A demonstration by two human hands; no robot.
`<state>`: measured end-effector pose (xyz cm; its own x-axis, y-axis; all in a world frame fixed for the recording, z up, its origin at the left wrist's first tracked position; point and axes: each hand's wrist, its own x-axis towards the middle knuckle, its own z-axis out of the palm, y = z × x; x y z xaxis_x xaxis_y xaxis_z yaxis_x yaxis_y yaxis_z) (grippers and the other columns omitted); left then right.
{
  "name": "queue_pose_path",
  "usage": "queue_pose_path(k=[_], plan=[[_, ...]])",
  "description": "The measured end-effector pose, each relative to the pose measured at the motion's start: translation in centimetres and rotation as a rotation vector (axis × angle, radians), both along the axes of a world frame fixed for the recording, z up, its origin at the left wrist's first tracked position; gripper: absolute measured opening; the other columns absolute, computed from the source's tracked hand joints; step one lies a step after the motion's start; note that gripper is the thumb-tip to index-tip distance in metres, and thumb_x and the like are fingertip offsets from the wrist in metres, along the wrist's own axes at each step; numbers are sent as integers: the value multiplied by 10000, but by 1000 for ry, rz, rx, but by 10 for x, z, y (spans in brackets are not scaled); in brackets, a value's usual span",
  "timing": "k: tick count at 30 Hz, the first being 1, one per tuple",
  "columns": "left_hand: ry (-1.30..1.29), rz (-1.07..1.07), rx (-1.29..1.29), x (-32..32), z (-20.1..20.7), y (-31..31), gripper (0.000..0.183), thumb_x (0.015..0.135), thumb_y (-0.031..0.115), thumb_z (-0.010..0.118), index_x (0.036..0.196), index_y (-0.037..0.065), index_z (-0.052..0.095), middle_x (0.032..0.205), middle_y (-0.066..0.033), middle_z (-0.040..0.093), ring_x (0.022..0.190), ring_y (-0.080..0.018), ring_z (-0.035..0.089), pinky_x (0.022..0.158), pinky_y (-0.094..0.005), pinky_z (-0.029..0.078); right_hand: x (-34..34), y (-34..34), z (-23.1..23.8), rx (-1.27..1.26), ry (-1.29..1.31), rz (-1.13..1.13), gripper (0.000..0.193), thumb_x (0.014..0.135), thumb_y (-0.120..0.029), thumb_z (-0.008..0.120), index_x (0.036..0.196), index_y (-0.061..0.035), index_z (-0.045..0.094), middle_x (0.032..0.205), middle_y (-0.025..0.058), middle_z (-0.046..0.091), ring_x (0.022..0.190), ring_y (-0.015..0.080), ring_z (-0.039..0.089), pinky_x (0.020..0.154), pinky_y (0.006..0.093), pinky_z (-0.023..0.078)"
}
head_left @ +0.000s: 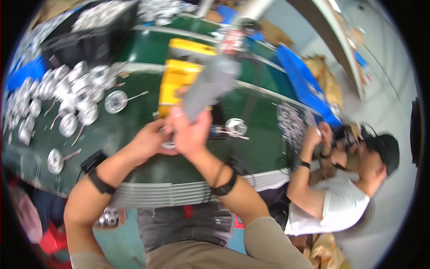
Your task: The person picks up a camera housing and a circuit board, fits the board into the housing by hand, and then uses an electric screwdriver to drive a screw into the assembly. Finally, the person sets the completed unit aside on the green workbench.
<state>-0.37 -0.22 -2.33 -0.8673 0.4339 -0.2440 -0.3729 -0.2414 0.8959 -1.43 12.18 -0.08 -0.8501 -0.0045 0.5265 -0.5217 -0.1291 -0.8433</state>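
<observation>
Both my hands are together above the green work table [130, 163], close to its front edge. My right hand [191, 130] wraps round the lower end of a long grey hand-held tool [210, 83], which is smeared by motion and tilts up to the right; its exact kind does not show. Just beside it, my left hand [152, 139] curls its fingers round a silver round metal part [169, 144], mostly hidden by the hands. Behind the tool stands a yellow and black box-like device [172, 85]. To the right of my hands lies a silver round fitting [236, 127] with wires.
At left a heap of silver round fittings [83, 96] spreads beside a black crate [89, 42] of metal parts. Single wired fittings lie nearer. Rightward are a pile of small parts [291, 123], a blue tray [304, 83] and a seated co-worker [331, 197] handling something small.
</observation>
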Motion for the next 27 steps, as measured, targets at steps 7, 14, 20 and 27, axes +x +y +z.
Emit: queue_pose_path(k=[7,14,20,27], plan=[[476,211,-1041,-16,60,-55,411,861,83,566,1265,38,505,1192,-214,572,968,-310,639,761,-384,549,8,64,25,186,23,42,560,901,-275,649,1314,-9,382,1125,105,535,1084,208,528,975,349,405],[965,1040,-1451,-15,68,-101,463,828,145,661,1262,59,526,1197,-218,584,1054,-383,586,829,-420,500,23,177,3,1181,-111,-532,705,701,-333,805,1304,-97,528,1328,190,476,1264,376,427,1041,444,371],[776,77,-873,10,78,-36,174,817,116,695,905,-31,662,755,-126,665,732,-168,648,644,-291,491,38,189,2,1043,-48,-396,629,689,-145,820,1250,-53,549,1139,151,622,1048,336,620,889,386,497],[172,-518,-68,23,24,17,478,979,299,537,1328,-13,437,1198,-150,578,993,-236,626,807,-351,557,74,129,47,904,44,225,812,614,-125,852,1336,-87,483,1259,138,578,1240,321,488,1016,397,418]])
